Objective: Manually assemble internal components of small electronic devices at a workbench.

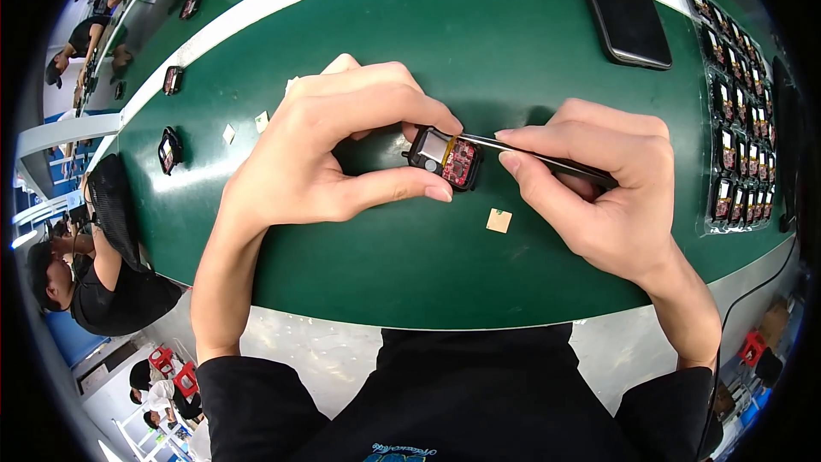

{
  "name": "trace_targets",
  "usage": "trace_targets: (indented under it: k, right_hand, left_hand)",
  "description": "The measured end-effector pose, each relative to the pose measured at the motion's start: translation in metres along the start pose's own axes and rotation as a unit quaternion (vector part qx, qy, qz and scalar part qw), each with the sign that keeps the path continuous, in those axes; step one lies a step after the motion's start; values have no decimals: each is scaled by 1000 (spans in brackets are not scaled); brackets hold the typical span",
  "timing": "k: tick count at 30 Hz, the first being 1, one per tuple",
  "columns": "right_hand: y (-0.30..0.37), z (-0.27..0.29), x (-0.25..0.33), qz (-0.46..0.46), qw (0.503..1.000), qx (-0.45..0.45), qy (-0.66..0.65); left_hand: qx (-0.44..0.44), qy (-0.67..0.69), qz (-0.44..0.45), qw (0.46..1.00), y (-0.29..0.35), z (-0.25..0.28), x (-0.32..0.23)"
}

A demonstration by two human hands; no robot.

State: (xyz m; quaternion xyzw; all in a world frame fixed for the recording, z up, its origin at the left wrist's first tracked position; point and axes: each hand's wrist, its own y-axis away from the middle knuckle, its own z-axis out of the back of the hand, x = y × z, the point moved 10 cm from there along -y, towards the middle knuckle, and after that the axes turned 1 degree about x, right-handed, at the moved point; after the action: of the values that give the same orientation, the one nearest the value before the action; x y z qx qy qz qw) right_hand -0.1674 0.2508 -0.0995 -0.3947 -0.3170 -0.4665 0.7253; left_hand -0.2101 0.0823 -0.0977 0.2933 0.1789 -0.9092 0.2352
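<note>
My left hand (321,133) holds a small black square watch-like casing (462,161) between thumb and fingers, its open side up. Inside it a silver battery-like block and a red circuit board show, with a yellow strip between them. A thin dark pair of tweezers (547,158) is pinched in my right hand (607,184). Its tip meets the casing's upper edge close to my left fingertip; whether it grips anything there I cannot make out. Just below, a small cream square piece (499,221) lies on the green table (376,274).
Two similar casings (169,151) (173,80) lie at the left. Small pale squares (262,122) are beside my left hand. A clear tray (711,227) of casings stands at the right, a black phone-like slab (629,21) at the back. Other people (111,282) sit at the left.
</note>
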Motion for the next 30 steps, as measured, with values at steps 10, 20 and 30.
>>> trace_targets:
  k: [10,20,30]
  right_hand:
    - [1,-2,1,7,1000,-7,-10]
    - [4,1,7,37,999,-16,1]
    - [-1,19,0,-10,998,-54,-37]
  left_hand:
    - [4,7,28,1000,1,-1,2]
    - [-10,18,13,1000,1,1,-2]
    - [-26,-5,-1,1000,1,-1,-5]
